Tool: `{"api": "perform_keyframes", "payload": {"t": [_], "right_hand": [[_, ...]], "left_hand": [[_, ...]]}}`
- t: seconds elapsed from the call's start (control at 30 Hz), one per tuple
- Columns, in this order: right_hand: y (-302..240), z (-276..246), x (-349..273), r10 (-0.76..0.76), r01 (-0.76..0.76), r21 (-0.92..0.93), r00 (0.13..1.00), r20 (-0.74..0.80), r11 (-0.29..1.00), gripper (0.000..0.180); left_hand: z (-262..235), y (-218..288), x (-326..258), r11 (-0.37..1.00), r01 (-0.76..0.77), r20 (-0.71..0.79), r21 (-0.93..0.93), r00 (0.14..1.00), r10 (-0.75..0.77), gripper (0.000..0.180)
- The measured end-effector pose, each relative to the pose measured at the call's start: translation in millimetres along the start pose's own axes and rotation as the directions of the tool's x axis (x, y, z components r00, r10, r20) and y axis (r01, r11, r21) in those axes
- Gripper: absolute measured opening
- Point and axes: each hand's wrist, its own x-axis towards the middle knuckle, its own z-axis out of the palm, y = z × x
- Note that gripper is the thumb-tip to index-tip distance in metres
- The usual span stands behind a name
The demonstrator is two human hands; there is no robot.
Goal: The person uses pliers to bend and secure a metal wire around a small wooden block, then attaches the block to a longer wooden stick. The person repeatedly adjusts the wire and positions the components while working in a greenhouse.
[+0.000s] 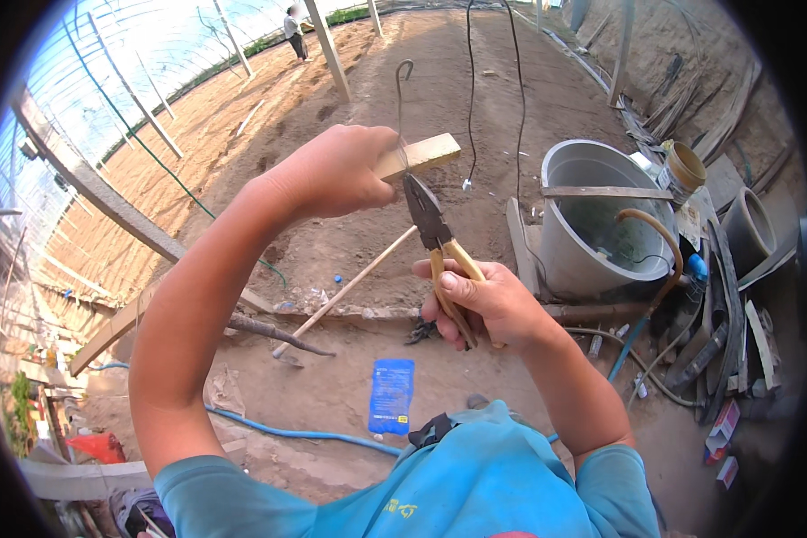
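My left hand [345,170] is raised in front of me, closed around a short piece of squared wood [438,151] whose pale end sticks out to the right. A stiff wire with a hooked top [399,94] rises beside my fingers and passes against the wood. Lower and to the right, my right hand [493,300] grips a pair of pliers [432,224] by their yellowish handles. The dark jaws point up and touch the wire just under the wood. Whether the jaws are clamped on the wire is hard to make out.
A large grey tub [556,242] of water with a plank [605,193] across it stands right, beside piled scrap. Below my hands are a long-handled tool [359,280], a blue packet [392,394] and a blue hose [300,434]. Black cords [472,90] hang ahead; a person [294,34] stands far off.
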Motion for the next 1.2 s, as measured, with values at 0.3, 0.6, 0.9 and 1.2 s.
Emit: {"api": "perform_keyframes", "payload": {"t": [0.3,0.6,0.9,1.2], "right_hand": [[36,-26,-8,0.039,-0.026,-0.133,0.994,0.097,0.991,0.051],[24,-62,15,-0.277,0.256,-0.204,0.958,-0.081,0.945,0.046],[-42,-18,70,-0.473,0.471,0.048,0.877,0.085,0.881,0.048],[-50,-14,60,-0.310,0.277,0.164,0.923,0.227,0.947,0.043]], "left_hand": [[3,-5,-41,0.956,0.100,-0.269,0.276,0.963,-0.023,0.061],[2,-5,-77,0.884,0.112,-0.380,0.454,0.922,0.078,0.086],[4,24,-95,0.962,-0.048,-0.315,0.268,0.939,0.135,0.068],[8,54,-100,0.987,0.155,-0.302,0.041,0.944,-0.136,0.048]]}}
